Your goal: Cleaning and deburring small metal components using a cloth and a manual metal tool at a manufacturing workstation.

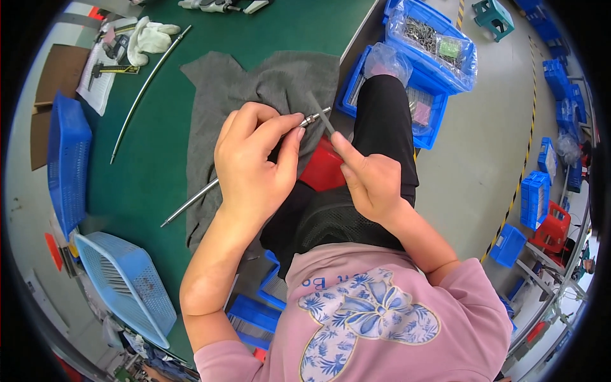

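My left hand (254,162) grips a long thin metal rod (188,205) near its threaded end (313,117); the rod runs down-left over a grey cloth (267,83) spread on the green table (153,146). My right hand (369,178) pinches a small dark flat tool (320,113) and holds its tip against the rod's end. Both hands work above my lap, at the table's edge.
A second long rod (147,86) lies on the table at the left, near white gloves (149,36) and a paper sheet. Blue baskets (67,159) (127,283) stand at the left. Blue bins of metal parts (439,48) sit on the floor at the right. A red stool (323,169) shows under me.
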{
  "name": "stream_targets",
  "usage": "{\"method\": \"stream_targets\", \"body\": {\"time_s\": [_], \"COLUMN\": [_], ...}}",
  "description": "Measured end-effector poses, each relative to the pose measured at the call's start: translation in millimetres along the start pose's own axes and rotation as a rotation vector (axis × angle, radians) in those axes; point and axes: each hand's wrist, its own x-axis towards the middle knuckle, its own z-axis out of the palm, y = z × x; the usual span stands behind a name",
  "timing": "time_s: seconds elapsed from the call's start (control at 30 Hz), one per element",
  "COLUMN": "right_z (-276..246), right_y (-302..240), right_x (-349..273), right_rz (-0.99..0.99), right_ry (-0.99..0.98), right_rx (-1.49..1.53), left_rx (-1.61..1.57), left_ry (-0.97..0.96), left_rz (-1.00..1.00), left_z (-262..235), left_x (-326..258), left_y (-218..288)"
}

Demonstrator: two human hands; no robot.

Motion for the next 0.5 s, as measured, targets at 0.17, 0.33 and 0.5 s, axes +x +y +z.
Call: {"method": "stream_targets", "body": {"time_s": [0.17,0.33,0.5], "right_z": [4.3,1.2,3.4], "right_y": [-1.1,-1.0,-3.3], "right_x": [-1.9,-5.0,-1.9], "right_rz": [-0.04,-0.04,-0.046], "right_ry": [0.017,-0.002,0.062], "right_rx": [-0.033,-0.061,-0.063], "left_rx": [-0.02,-0.021,-0.027], "left_ry": [0.02,0.03,0.035], "left_rz": [0.009,0.019,0.022], "left_z": [1.5,2.4,2.7], "left_x": [-1.2,-2.0,-2.0], "left_y": [0.0,0.0,1.0]}}
